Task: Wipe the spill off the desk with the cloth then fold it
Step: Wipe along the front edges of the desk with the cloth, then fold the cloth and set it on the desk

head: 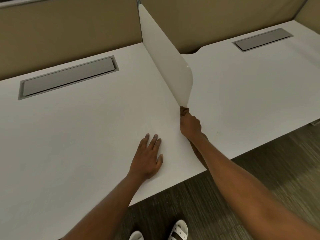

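1. Premises: an office bay with tan partition walls behind and grey wood-grain floor (225,196) below. Two white tops butt together along a seam; the left table (78,135) is the working surface, the neighbouring table (251,92) lies to its right.
2. A white divider panel (166,54) stands upright along the seam and ends short of the front edge, leaving the front part of the seam open. Each top carries a recessed grey cable hatch (69,77) near the back (both shut).
3. Open room: the left table is bare ahead of the person, giving free sweep in every direction up to the divider and the front edge.
4. Left hand (149,158): flat, palm down, fingers spread, gripping nothing. Judged a brace while the other arm reaches.
5. Right hand (189,124): clenched at the divider's foot around a small dark bunched item, probably the cloth (183,110), though too little shows to be sure.
6. No spill is discernible; a faint speck marks the right top.
7. Judged stage: wiping along the seam, folding not begun.
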### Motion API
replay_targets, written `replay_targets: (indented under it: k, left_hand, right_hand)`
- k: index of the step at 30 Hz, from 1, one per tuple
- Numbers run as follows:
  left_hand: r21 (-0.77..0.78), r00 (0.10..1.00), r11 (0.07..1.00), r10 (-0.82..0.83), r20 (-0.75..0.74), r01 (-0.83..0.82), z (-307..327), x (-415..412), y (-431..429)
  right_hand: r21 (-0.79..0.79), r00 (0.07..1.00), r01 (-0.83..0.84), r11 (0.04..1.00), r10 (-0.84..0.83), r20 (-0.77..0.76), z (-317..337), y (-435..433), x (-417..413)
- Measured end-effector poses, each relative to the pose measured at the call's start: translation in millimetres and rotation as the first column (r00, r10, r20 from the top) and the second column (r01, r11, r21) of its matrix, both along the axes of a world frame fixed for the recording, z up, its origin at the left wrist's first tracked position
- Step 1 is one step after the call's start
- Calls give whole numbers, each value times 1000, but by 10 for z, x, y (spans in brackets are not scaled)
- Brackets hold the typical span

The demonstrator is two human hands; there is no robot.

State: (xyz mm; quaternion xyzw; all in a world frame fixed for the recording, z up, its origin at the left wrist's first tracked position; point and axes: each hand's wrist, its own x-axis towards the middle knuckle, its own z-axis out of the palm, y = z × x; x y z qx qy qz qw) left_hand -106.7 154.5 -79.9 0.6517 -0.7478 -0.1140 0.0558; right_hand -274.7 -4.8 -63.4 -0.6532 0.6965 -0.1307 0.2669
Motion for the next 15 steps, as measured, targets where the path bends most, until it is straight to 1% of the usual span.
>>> replay_targets:
  k: [7, 9, 10, 12, 15]
  left_hand:
    - [-33, 1000, 999, 3, -2, -3, -28, 13, 4]
    - [-43, 1000, 999, 6, -14, -6, -33, 15, 5]
    - [-51, 1000, 999, 5, -21, -6, -37, 17, 3]
    - [-59, 1000, 998, 3, -18, -4, -55, 25, 4]
    - [-69, 1000, 998, 2, -13, -3, -80, 29, 12]
  right_hand:
    - [14, 999, -43, 999, 43, -14, -21, 339, -276]
    - [27, 999, -49, 998, 48, 3, -23, 489, -406]
    - [38, 999, -33, 999, 31, 42, -7, 553, -472]
    - [47, 983, 42, 998, -50, 178, 76, 640, -602]
    - [68, 899, 185, 980, -197, 391, 338, 725, -760]
